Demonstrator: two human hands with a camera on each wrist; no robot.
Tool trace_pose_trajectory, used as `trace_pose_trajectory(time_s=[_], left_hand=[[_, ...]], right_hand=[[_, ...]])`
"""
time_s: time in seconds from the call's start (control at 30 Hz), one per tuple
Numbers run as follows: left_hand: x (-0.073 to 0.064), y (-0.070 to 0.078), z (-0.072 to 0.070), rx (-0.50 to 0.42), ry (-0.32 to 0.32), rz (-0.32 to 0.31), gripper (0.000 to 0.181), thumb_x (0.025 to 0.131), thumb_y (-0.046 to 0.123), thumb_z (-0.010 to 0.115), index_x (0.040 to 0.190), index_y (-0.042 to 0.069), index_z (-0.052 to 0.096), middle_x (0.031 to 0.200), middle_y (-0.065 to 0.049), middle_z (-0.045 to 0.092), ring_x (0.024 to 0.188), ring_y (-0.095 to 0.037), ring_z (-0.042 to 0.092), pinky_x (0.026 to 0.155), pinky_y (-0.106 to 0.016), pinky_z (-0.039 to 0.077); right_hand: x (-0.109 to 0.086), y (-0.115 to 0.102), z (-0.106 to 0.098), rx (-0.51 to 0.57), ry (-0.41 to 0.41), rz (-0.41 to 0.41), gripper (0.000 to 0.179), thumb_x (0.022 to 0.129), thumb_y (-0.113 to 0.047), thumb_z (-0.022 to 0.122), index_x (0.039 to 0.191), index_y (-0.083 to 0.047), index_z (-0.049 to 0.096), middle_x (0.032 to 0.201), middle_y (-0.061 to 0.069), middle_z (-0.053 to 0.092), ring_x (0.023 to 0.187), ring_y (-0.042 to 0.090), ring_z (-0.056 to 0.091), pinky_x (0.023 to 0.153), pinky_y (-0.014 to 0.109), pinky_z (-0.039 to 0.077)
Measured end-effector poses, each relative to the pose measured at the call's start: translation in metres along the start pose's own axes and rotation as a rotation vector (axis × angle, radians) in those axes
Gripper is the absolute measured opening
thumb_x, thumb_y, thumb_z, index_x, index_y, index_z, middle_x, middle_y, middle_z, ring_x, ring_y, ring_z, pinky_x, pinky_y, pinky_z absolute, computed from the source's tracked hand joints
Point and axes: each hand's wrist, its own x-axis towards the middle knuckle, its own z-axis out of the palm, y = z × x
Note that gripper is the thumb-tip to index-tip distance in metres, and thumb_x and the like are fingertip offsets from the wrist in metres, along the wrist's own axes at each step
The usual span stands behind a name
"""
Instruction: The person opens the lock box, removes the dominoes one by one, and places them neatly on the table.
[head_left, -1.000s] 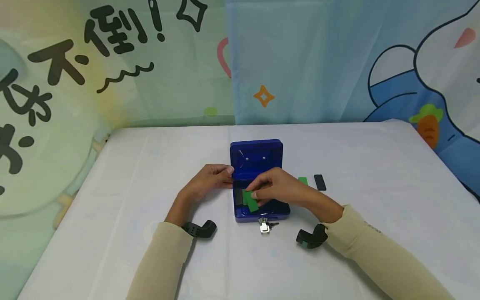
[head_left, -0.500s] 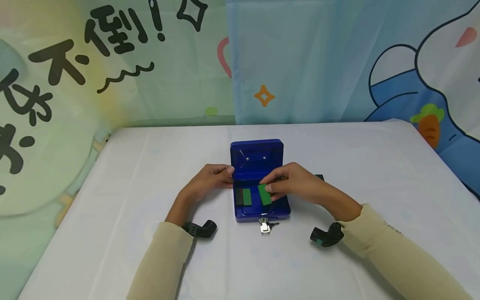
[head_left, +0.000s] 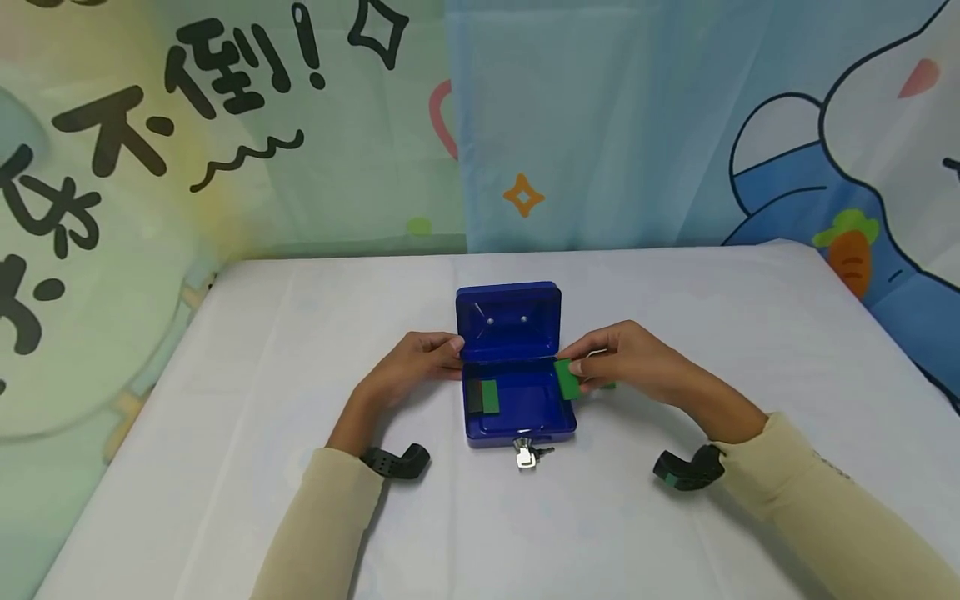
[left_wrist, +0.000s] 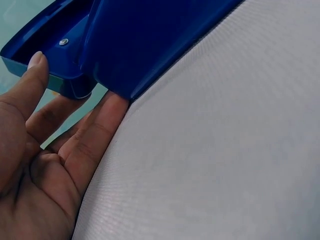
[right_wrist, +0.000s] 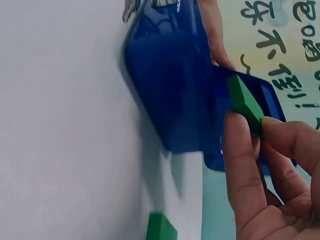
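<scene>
A blue metal cash box (head_left: 520, 421) stands on the table with its lid (head_left: 508, 321) raised. My left hand (head_left: 417, 363) is at the lid's left edge; in the left wrist view the thumb (left_wrist: 36, 67) lies on the lid's rim with fingers behind it. Over the box's right wall, my right hand (head_left: 626, 362) pinches a flat green block (head_left: 567, 380) between thumb and fingers. The right wrist view shows this green block (right_wrist: 245, 102) clear of the table. Inside the box, another green block (head_left: 490, 397) and a dark block (head_left: 475, 397) lie at the left.
Keys (head_left: 527, 454) hang at the box's front. Beside the box on its right, one more green block (right_wrist: 161, 229) rests on the white tablecloth (head_left: 225, 400), mostly hidden by my right hand in the head view. A printed cloth backdrop (head_left: 600, 125) closes off the far side.
My right hand has moved right with the green block, from over the box's left part to its right wall. My left hand stays at the lid. The head view shifts slightly.
</scene>
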Motion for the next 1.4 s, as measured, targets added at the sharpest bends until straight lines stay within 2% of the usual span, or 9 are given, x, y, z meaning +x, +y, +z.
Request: trace_pose_trajectory(time_s=[0.27,0.4,0.57,0.77,1.07,1.13,1.3,1.4], left_hand=[[-0.001,-0.002,0.001,-0.007,-0.008,0.013,0.048,0.100,0.029,0.057,0.135,-0.004,0.053,0.124,-0.018,0.063,0.107,-0.029,0.065,0.092,-0.035,0.053],[0.000,-0.001,0.000,-0.004,-0.004,0.016,0.047,0.100,0.029,0.057,0.134,-0.004,0.054,0.122,-0.018,0.064,0.106,-0.029,0.065,0.092,-0.034,0.053],[0.001,-0.001,0.001,-0.001,-0.014,0.015,0.049,0.100,0.030,0.057,0.136,-0.004,0.052,0.123,-0.018,0.063,0.107,-0.029,0.065,0.092,-0.035,0.053],[0.000,-0.002,0.001,-0.001,-0.015,0.012,0.051,0.100,0.032,0.057,0.137,-0.003,0.052,0.123,-0.017,0.063,0.106,-0.028,0.066,0.093,-0.034,0.052],[0.000,-0.002,0.000,-0.001,0.003,0.003,0.051,0.100,0.031,0.057,0.137,-0.004,0.051,0.124,-0.018,0.063,0.106,-0.028,0.065,0.092,-0.033,0.052],[0.000,-0.002,-0.001,0.009,0.004,-0.001,0.052,0.100,0.032,0.056,0.137,-0.004,0.050,0.125,-0.018,0.062,0.106,-0.028,0.066,0.093,-0.033,0.052],[-0.001,-0.001,-0.001,0.017,0.002,-0.001,0.052,0.100,0.033,0.056,0.137,-0.003,0.051,0.125,-0.017,0.062,0.106,-0.028,0.066,0.093,-0.033,0.052],[0.000,-0.001,-0.001,0.018,0.002,-0.005,0.051,0.101,0.032,0.056,0.137,-0.003,0.052,0.125,-0.017,0.062,0.106,-0.028,0.065,0.092,-0.033,0.052]], right_hand=[[-0.012,0.003,-0.019,0.021,0.066,0.068,0.036,0.091,-0.013,0.068,0.121,0.006,0.064,0.116,0.017,0.065,0.082,0.028,0.070,0.078,0.040,0.058],[-0.017,0.006,-0.029,0.023,0.078,0.075,0.036,0.092,-0.012,0.068,0.122,0.008,0.062,0.120,0.019,0.062,0.082,0.026,0.070,0.079,0.039,0.058],[-0.025,0.012,-0.043,0.016,0.113,0.074,0.038,0.092,-0.011,0.067,0.123,0.009,0.061,0.128,0.020,0.057,0.089,0.024,0.069,0.081,0.038,0.058],[-0.034,0.019,-0.059,-0.054,0.177,0.093,0.041,0.093,-0.015,0.067,0.126,0.009,0.059,0.122,0.015,0.063,0.091,0.021,0.069,0.082,0.033,0.057],[-0.037,0.035,-0.078,-0.090,0.201,0.127,0.043,0.095,-0.016,0.066,0.128,0.011,0.057,0.120,0.013,0.064,0.090,0.017,0.069,0.081,0.030,0.057],[-0.037,0.036,-0.081,-0.108,0.205,0.135,0.043,0.094,-0.015,0.065,0.127,0.012,0.057,0.122,0.016,0.063,0.089,0.016,0.069,0.081,0.030,0.057],[-0.037,0.041,-0.085,-0.233,0.225,0.176,0.041,0.096,-0.015,0.063,0.128,0.011,0.057,0.127,0.026,0.057,0.088,0.014,0.069,0.079,0.029,0.057],[-0.037,0.047,-0.088,-0.272,0.238,0.207,0.040,0.096,-0.014,0.063,0.126,0.011,0.058,0.122,0.024,0.061,0.085,0.016,0.069,0.076,0.028,0.057]])
